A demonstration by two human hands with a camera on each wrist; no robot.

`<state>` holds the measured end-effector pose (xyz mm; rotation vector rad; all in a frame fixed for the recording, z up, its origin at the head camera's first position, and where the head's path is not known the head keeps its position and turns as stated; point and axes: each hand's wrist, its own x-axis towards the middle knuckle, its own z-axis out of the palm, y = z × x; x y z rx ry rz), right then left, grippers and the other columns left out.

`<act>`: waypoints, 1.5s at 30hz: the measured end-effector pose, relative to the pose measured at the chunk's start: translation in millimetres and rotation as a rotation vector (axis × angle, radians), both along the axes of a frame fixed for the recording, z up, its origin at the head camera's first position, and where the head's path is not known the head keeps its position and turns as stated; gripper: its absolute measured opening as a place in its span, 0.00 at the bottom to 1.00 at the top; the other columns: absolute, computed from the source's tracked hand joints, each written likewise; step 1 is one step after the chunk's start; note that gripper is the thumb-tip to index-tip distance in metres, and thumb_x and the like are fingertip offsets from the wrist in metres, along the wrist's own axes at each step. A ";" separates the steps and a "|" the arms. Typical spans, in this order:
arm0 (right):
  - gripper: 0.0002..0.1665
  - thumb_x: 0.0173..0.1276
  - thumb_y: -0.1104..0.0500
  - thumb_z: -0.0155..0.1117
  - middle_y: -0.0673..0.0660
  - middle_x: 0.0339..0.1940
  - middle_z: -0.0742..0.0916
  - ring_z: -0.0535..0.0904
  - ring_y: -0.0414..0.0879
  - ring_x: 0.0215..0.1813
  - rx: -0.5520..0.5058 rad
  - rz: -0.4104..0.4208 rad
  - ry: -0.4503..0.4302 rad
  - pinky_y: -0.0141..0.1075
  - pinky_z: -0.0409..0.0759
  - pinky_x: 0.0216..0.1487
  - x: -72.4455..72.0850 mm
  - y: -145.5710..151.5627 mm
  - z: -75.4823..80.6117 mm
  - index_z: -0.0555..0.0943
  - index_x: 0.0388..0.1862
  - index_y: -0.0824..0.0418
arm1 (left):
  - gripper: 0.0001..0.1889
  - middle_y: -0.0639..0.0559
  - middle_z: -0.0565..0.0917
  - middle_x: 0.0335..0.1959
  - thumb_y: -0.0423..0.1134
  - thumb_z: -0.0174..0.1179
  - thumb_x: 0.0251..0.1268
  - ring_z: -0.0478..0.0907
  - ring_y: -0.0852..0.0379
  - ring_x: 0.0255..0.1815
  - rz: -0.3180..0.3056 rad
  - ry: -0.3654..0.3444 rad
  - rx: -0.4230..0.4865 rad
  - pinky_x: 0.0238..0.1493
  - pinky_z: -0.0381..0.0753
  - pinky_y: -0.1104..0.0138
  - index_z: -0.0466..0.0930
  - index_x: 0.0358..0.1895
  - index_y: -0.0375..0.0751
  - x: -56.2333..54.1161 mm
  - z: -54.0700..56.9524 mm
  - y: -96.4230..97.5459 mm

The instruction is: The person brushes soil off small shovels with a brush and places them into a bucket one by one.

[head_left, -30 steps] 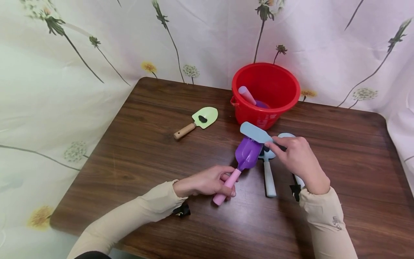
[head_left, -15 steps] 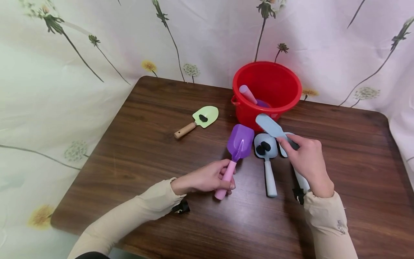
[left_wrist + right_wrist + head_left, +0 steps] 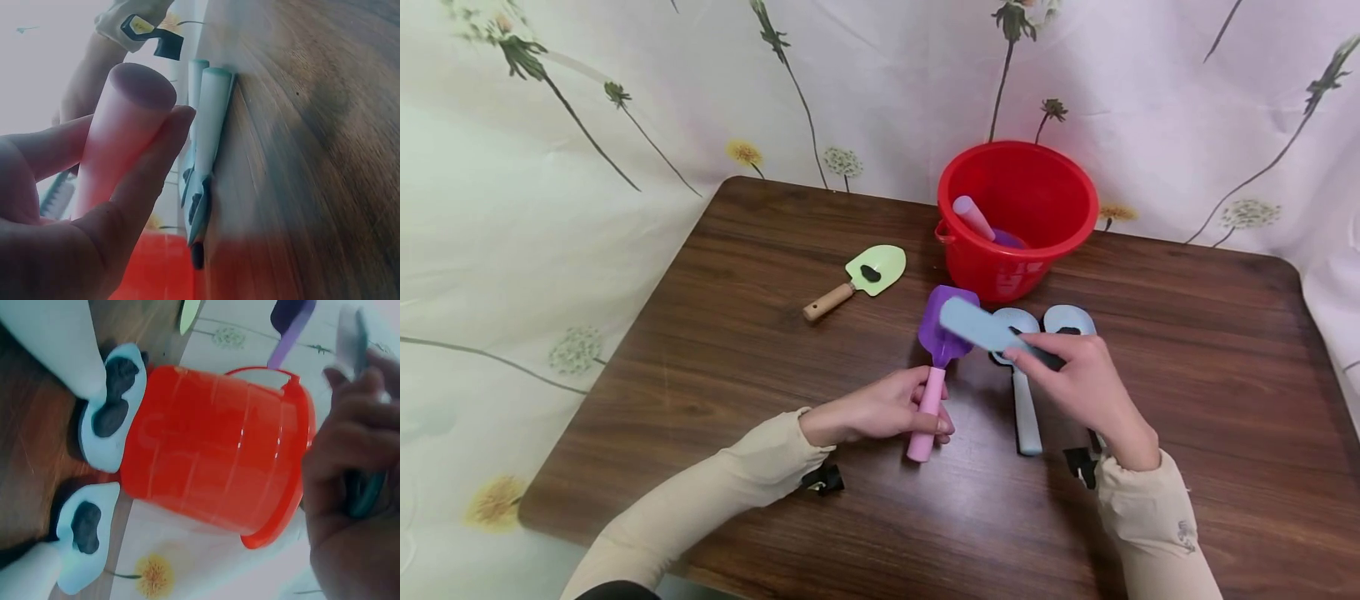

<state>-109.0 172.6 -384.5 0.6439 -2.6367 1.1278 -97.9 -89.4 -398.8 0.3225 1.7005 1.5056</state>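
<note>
My left hand grips the pink handle of a purple hand shovel, blade pointing away from me. The handle's end shows close up in the left wrist view. My right hand holds a brush with a light-blue back; its bristles show in the left wrist view. In the head view the brush overlaps the purple blade. Below the right hand lie two light-blue shovels, one in the middle and one further right. Dark lumps rest on their blades.
A red bucket stands at the back of the brown table, with a lilac-handled purple shovel inside. Left of it lies a green trowel with a wooden handle and a dark lump on it. A flowered cloth hangs behind.
The brush first swung right, off the purple blade, then back left over it. My left hand has turned the purple shovel more upright in view and shifted its blade left.
</note>
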 end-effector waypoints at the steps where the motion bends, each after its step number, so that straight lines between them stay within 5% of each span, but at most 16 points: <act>1: 0.15 0.55 0.62 0.75 0.49 0.24 0.87 0.72 0.34 0.23 0.006 0.040 -0.016 0.24 0.72 0.24 0.9 -1.7 -0.2 0.87 0.43 0.61 | 0.22 0.28 0.84 0.41 0.25 0.59 0.61 0.85 0.40 0.39 0.000 -0.004 0.005 0.41 0.84 0.66 0.61 0.56 0.25 -0.1 -0.3 0.3; 6: 0.15 0.56 0.59 0.74 0.47 0.31 0.89 0.75 0.34 0.26 0.039 0.157 -0.077 0.27 0.77 0.28 3.2 -7.8 -1.2 0.87 0.44 0.58 | 0.21 0.33 0.86 0.39 0.26 0.61 0.60 0.84 0.37 0.41 -0.023 0.022 0.001 0.40 0.83 0.68 0.63 0.53 0.25 -0.3 -1.3 1.5; 13: 0.16 0.56 0.61 0.74 0.49 0.31 0.89 0.75 0.34 0.27 0.031 0.189 -0.056 0.27 0.77 0.27 0.2 -7.3 -4.3 0.87 0.45 0.59 | 0.21 0.34 0.86 0.39 0.25 0.62 0.59 0.85 0.46 0.37 -0.052 0.032 -0.010 0.38 0.82 0.69 0.64 0.51 0.24 1.0 1.1 1.1; 18: 0.16 0.56 0.63 0.74 0.50 0.25 0.87 0.74 0.34 0.25 0.004 0.162 -0.076 0.28 0.75 0.26 -2.8 -3.0 -8.3 0.87 0.45 0.61 | 0.20 0.32 0.86 0.39 0.24 0.62 0.58 0.85 0.50 0.36 -0.050 0.020 0.008 0.38 0.83 0.68 0.63 0.50 0.24 1.3 2.2 0.5; 24: 0.10 0.60 0.62 0.71 0.50 0.21 0.84 0.74 0.35 0.24 -0.008 0.057 -0.125 0.27 0.75 0.26 -6.8 0.4 -12.3 0.86 0.41 0.60 | 0.18 0.30 0.85 0.40 0.21 0.61 0.56 0.83 0.34 0.42 -0.046 -0.005 0.033 0.40 0.84 0.66 0.64 0.46 0.28 1.0 3.9 -1.4; 28: 0.08 0.63 0.60 0.69 0.52 0.20 0.83 0.73 0.38 0.22 0.012 -0.017 -0.127 0.28 0.73 0.22 -9.7 3.3 -12.7 0.85 0.41 0.60 | 0.18 0.30 0.85 0.39 0.20 0.61 0.55 0.85 0.42 0.39 -0.057 -0.031 0.037 0.41 0.84 0.65 0.64 0.46 0.28 0.9 4.3 -2.4; 33: 0.09 0.64 0.58 0.68 0.53 0.20 0.82 0.70 0.41 0.22 0.060 -0.104 -0.040 0.29 0.70 0.22 -12.6 4.9 -13.3 0.85 0.40 0.61 | 0.20 0.31 0.85 0.39 0.20 0.61 0.54 0.84 0.55 0.35 -0.059 -0.051 0.024 0.41 0.83 0.65 0.63 0.49 0.25 1.1 3.8 -2.0; 38: 0.10 0.60 0.59 0.71 0.55 0.22 0.85 0.70 0.42 0.22 0.072 -0.177 0.052 0.27 0.68 0.23 -12.2 3.9 -11.5 0.85 0.40 0.63 | 0.20 0.33 0.86 0.37 0.21 0.64 0.54 0.85 0.53 0.35 -0.069 -0.020 0.011 0.40 0.84 0.66 0.65 0.48 0.24 0.9 -0.4 -1.5; 42: 0.11 0.57 0.61 0.73 0.54 0.23 0.85 0.71 0.40 0.23 0.065 -0.146 0.072 0.25 0.69 0.25 -7.7 1.3 -6.4 0.86 0.39 0.63 | 0.20 0.35 0.87 0.37 0.23 0.65 0.54 0.84 0.58 0.32 -0.074 0.004 0.003 0.38 0.84 0.67 0.66 0.47 0.25 0.5 -3.2 -0.5; 45: 0.11 0.56 0.61 0.74 0.50 0.22 0.84 0.70 0.37 0.24 0.078 -0.037 0.064 0.25 0.70 0.26 -2.4 -2.9 0.3 0.87 0.39 0.61 | 0.19 0.36 0.87 0.36 0.24 0.65 0.54 0.84 0.59 0.32 -0.077 0.014 0.006 0.38 0.84 0.67 0.66 0.46 0.25 0.0 -4.8 0.1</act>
